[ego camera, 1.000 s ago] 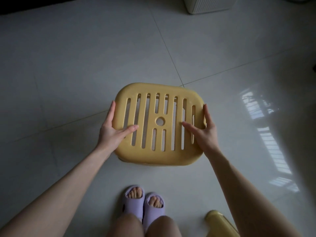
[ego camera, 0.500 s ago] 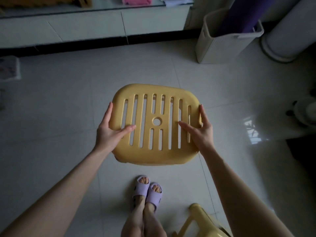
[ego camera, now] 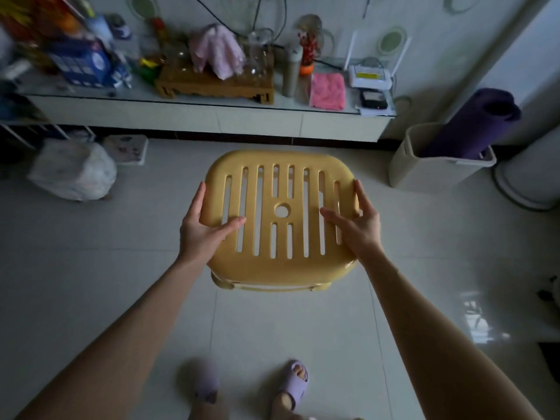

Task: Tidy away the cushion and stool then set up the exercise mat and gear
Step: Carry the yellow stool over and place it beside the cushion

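Note:
I hold a yellow plastic stool (ego camera: 280, 268) with a slotted seat in front of me, lifted off the tiled floor. My left hand (ego camera: 201, 233) grips its left edge, thumb on top of the seat. My right hand (ego camera: 359, 227) grips the right edge the same way. A rolled purple exercise mat (ego camera: 472, 122) stands tilted in a cream bin (ego camera: 436, 174) at the right, by the wall. No cushion is clearly in view.
A long low white counter (ego camera: 212, 119) crowded with clutter runs along the far wall. A white plastic bag (ego camera: 72, 171) and a small flat box (ego camera: 127, 148) lie on the floor at left. A round white base (ego camera: 527, 189) stands at far right.
My view has tilted up from the floor to the counter and wall. My feet have stepped apart. The stool stays held in both hands, and the second yellow stool has left view.

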Tool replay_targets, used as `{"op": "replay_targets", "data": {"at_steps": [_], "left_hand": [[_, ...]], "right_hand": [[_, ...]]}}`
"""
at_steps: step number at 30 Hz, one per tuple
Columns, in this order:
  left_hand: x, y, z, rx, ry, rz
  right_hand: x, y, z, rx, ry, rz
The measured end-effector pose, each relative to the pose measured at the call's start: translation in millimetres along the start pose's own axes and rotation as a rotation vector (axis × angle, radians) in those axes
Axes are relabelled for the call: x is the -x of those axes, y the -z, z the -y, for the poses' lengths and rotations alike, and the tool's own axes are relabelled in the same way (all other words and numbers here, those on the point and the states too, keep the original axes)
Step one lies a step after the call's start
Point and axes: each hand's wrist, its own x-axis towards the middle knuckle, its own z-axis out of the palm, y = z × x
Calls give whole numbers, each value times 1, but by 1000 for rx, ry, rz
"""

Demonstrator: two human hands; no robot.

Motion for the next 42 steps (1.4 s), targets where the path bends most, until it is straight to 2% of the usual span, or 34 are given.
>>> {"op": "replay_targets", "data": {"at_steps": [20, 32, 42], "left_hand": [[-65, 370, 44, 104, 28, -339], [-185, 496, 65, 78, 36, -388], [-333, 569, 74, 61, 75, -286]], "right_hand": [[45, -376, 148, 32, 129, 286], [-11, -554, 185, 32, 101, 349], [-84, -669, 215, 52, 29, 266]]}}
